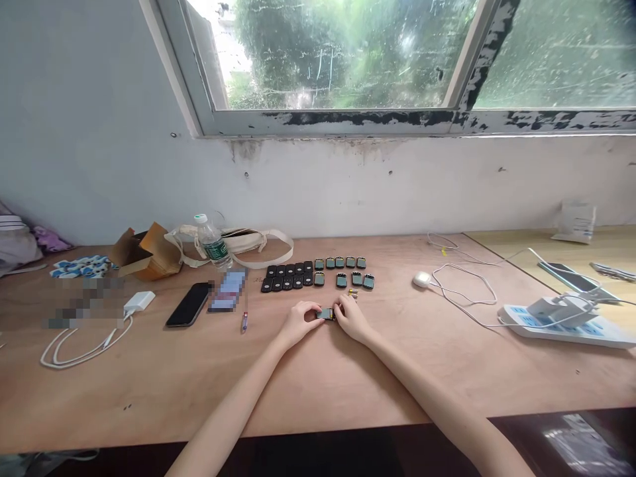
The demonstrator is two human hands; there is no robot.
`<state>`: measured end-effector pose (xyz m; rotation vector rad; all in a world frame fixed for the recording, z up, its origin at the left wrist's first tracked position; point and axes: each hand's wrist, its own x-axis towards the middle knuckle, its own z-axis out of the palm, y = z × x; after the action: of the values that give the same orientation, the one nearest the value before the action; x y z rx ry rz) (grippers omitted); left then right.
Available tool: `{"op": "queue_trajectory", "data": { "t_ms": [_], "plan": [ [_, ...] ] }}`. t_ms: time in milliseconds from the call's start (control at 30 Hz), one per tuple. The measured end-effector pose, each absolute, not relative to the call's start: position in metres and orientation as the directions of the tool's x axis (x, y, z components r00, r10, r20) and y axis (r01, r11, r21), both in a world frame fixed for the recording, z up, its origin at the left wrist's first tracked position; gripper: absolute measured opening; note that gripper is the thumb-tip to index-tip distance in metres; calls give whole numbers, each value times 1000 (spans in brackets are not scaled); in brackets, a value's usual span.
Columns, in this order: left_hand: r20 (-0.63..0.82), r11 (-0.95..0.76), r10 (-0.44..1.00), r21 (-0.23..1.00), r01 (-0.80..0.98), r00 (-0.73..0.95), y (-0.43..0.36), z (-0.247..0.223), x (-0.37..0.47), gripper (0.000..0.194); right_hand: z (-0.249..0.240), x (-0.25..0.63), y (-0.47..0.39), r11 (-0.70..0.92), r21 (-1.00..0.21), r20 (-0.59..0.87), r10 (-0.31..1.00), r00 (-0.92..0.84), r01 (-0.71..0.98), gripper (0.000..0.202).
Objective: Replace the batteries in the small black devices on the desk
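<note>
A small device with a grey screen (325, 314) lies between my hands near the middle of the table. My left hand (300, 322) grips its left end between thumb and fingers. At its right end, my right hand (350, 316) closes its fingers on the same device. Just beyond my right hand sit small batteries (353, 292), partly hidden. Two rows of similar screen devices (341, 280) stand further back, and left of them are two rows of black covers (287, 283). A small screwdriver (244, 322) lies to the left.
Two phones (189, 305), a water bottle (213, 245), an open cardboard box (154, 255) and a white cable (64, 361) are on the left. On the right are a white charger (422, 279) with its cord and a power strip (527, 323). A wall and window stand behind.
</note>
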<state>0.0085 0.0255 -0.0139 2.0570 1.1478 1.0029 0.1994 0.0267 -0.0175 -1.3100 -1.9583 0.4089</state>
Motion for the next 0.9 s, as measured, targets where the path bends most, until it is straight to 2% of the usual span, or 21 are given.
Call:
{"op": "queue_trajectory", "data": {
  "t_ms": [333,567,767,900],
  "plan": [
    [332,-462,881,755,466,336,26,-14,10,11,-16,201,29,424,-667,372,902,-220,612,20],
    [335,-459,886,735,499,321,29,-17,10,12,-7,200,17,494,-675,468,861,-201,547,16],
    [356,-469,882,721,510,308,31,-18,6,8,-20,207,19,415,-798,373,910,-184,437,16],
    [378,-464,886,713,525,268,34,-17,0,8,-27,229,19,402,-822,360,916,-178,403,18]
  ]
}}
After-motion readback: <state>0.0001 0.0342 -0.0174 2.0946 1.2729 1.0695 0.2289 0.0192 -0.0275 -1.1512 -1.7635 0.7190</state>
